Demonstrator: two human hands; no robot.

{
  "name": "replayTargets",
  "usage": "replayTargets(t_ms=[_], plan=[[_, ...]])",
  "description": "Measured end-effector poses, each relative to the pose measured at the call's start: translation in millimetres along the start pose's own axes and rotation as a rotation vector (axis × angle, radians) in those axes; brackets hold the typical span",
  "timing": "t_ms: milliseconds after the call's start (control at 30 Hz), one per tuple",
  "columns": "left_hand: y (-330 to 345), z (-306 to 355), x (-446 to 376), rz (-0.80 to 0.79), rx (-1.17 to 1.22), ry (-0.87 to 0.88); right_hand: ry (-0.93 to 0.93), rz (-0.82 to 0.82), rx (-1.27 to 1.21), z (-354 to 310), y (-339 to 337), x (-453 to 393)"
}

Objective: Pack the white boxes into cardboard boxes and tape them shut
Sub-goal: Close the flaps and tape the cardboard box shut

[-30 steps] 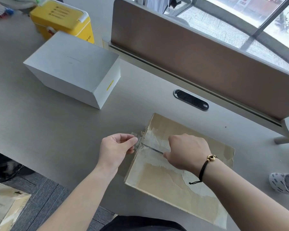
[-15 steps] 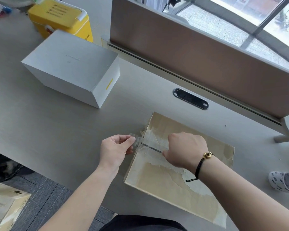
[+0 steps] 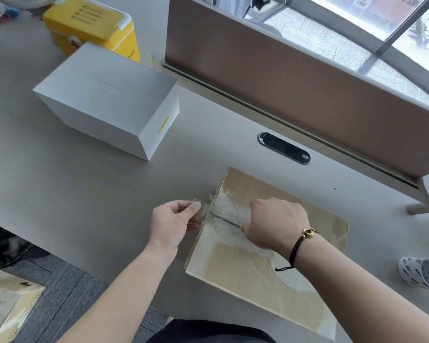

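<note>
Barely any movement since a second ago: both hands hold their spots on the cardboard box (image 3: 245, 273), which lies flat at the worktop's (image 3: 72, 194) near edge. The left hand (image 3: 171, 221) pinches a clear tape end (image 3: 200, 206) at the box's left edge; the right hand (image 3: 275, 222) is curled around a thin blade (image 3: 224, 219) on the seam. The white box (image 3: 104, 100) sits well apart, far left.

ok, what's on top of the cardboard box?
On the cardboard box: torn pale tape residue and the right hand, fingers curled at the seam. Anything in its grip is hidden.
</note>
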State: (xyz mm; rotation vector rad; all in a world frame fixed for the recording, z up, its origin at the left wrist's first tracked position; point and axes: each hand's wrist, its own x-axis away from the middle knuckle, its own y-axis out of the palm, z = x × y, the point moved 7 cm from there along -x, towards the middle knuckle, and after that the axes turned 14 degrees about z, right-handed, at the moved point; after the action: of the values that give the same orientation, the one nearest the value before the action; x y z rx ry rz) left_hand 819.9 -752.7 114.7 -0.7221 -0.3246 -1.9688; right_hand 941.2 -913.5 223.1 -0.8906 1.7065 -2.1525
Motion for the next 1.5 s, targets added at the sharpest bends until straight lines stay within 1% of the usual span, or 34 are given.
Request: replayTargets(t_ms=[367, 633, 867, 1033, 1100, 1333, 1500], plan=[[-1, 6, 3, -0.001, 0.012, 0.050, 0.016, -0.007, -0.013, 1, 0, 1], [0, -2, -2, 0.012, -0.004, 0.010, 0.019, -0.017, -0.013, 1, 1, 1], [6, -13, -4, -0.004, 0.017, -0.119, 0.019, -0.021, -0.006, 0, 2, -2], [15, -22, -3, -0.100, 0.031, -0.267, 0.007, -0.014, -0.006, 0, 3, -2], [17, -25, -3, -0.126, 0.013, -0.295, 0.007, -0.017, -0.003, 0, 3, -2], [18, -26, -2, -0.182, -0.052, -0.273, 0.012, -0.023, 0.001, 0, 5, -3], [17, -23, -3, -0.149, -0.124, -0.207, 0.012, -0.031, 0.005, 0, 5, -4]])
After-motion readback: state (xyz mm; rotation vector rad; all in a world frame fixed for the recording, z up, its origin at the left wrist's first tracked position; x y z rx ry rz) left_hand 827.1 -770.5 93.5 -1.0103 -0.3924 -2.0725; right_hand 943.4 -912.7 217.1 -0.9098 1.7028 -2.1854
